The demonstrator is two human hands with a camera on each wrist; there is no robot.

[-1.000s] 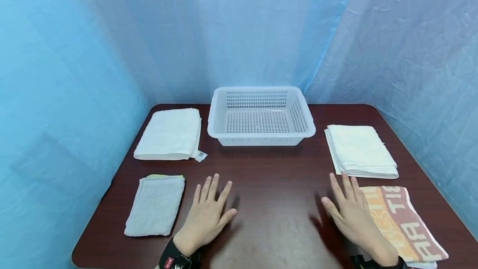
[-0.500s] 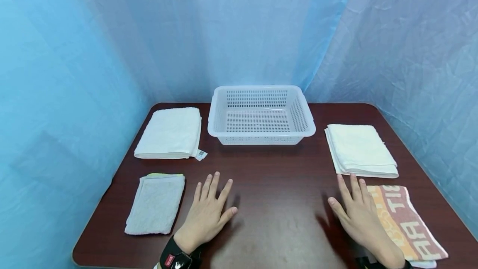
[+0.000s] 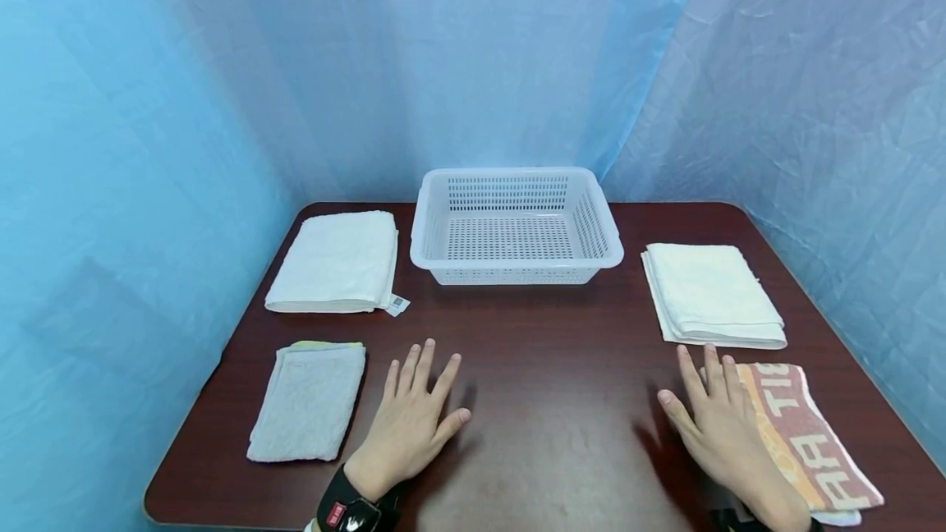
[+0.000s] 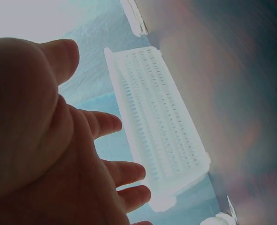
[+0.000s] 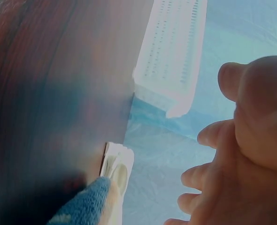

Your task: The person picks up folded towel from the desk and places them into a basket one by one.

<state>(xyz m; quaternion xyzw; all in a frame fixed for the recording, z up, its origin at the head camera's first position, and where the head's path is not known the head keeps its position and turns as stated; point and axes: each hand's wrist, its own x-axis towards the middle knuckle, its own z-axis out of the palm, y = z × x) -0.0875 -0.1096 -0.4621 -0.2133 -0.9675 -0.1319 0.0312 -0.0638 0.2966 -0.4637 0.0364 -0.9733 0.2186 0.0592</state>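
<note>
My left hand hovers palm down over the table with its fingers spread, to the right of a folded grey towel. Nothing is in it, and the left wrist view shows the bare palm. On the other side my right hand is likewise spread and holds nothing. It overlaps the left part of a folded orange and brown patterned towel in the head view. Just beyond its fingertips lies a folded white towel. Another folded white towel, with a small tag, lies at the back left.
A white perforated plastic basket stands at the middle of the table's far side. The dark brown table has rounded corners. Blue cloth hangs behind it and along both sides.
My right hand has drifted a little to the right and toward me, covering more of the patterned towel. The left hand stays almost still. The towels and basket have not been moved.
</note>
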